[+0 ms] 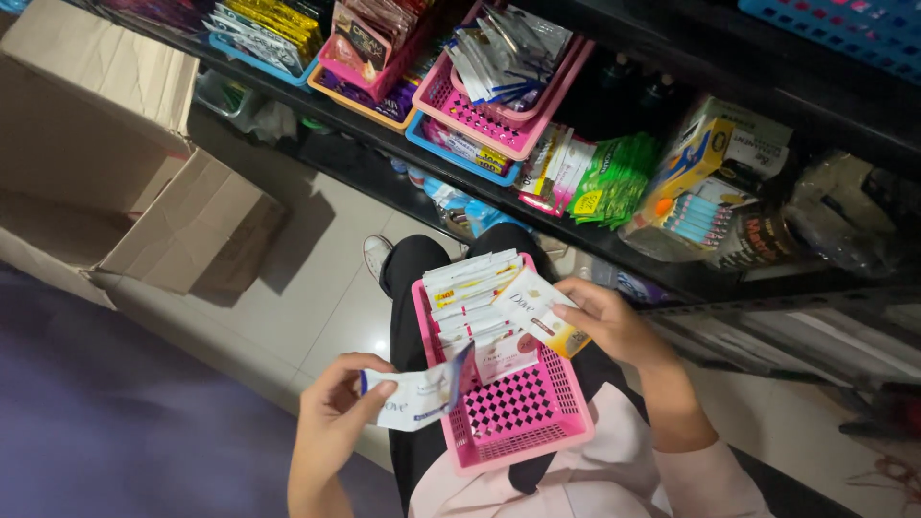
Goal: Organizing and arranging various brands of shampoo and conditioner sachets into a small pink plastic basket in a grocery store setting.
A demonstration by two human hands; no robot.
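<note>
A pink plastic basket (pixel 523 412) rests on my lap, its far half packed with upright white sachets (pixel 470 293). My left hand (pixel 338 408) pinches a white and blue sachet strip (pixel 417 395) just left of the basket. My right hand (pixel 606 321) grips a white sachet with a yellow and red end (pixel 533 305) over the basket's right side, touching the packed row.
An open cardboard box (pixel 106 163) stands on the tiled floor at left. A dark shelf (pixel 595 240) ahead carries pink, blue and orange baskets (pixel 480 120) of sachets, green packets (pixel 614 177) and a pack of razors (pixel 696 216). My shoe (pixel 376 254) shows beyond the knee.
</note>
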